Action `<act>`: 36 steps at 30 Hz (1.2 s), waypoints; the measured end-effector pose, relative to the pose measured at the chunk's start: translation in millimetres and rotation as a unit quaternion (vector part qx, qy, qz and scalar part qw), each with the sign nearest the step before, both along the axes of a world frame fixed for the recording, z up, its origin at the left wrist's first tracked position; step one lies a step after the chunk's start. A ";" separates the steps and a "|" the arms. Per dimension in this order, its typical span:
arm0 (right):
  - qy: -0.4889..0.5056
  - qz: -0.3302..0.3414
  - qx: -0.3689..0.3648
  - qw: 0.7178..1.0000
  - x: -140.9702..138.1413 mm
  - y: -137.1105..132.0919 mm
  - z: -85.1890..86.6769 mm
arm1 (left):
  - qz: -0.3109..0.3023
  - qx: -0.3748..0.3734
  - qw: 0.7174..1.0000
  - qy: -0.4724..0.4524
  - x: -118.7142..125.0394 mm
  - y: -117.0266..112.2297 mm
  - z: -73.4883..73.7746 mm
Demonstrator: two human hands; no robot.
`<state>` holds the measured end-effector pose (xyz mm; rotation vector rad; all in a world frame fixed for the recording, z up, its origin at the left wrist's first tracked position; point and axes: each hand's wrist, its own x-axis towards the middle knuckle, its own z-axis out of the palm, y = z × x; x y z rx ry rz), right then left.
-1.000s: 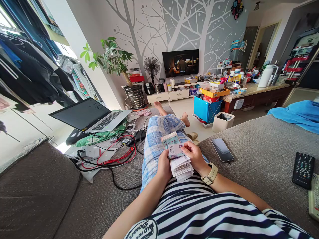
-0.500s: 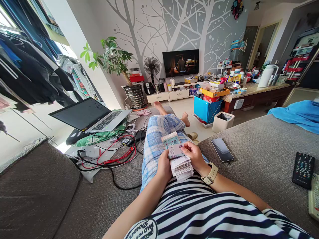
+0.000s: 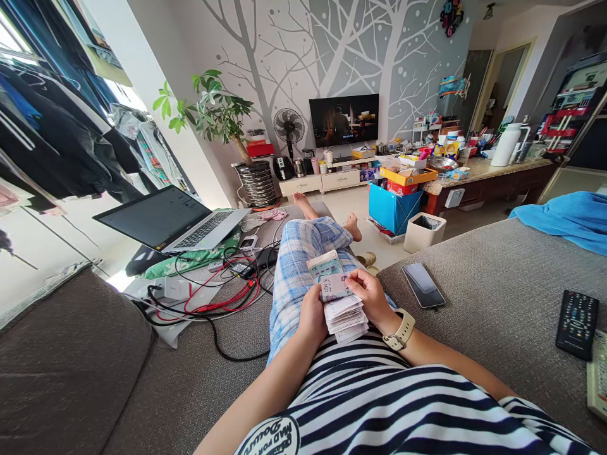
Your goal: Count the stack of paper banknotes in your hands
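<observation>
couch (image 3: 488, 287): grey, woven, beneath your stretched legs (image 3: 296, 253)
wall (image 3: 275, 54): tree-patterned, a lit television (image 3: 344, 120) before it, facing you
paper slips (image 3: 345, 321): stacked between both your hands, above the legs
left hand (image 3: 313, 314): curled round the slips' left edge
right hand (image 3: 370, 296): thumb and fingers pinching their right side
shapes: thin flat rectangles, fanned nearest you
</observation>
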<state>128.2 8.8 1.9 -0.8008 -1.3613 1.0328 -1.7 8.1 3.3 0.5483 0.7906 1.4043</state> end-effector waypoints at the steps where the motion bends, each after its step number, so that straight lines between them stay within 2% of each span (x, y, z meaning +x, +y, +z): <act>1: 0.000 0.000 0.001 1.000 0.1 0.1 -0.2 | 0.006 -0.001 1.000 0.002 0.2 -0.7 1.3; 5: 0.002 -0.001 0.004 1.000 0.1 0.5 -0.6 | 0.023 -0.011 1.000 0.008 1.0 -2.9 5.2; 21: 0.009 0.000 0.007 1.000 0.4 1.2 -1.7 | 0.013 -0.006 1.000 0.019 3.1 -6.7 10.6; 36: 0.005 -0.001 0.016 1.000 0.4 4.2 -7.0 | 0.029 -0.013 0.999 0.015 0.1 -2.2 1.5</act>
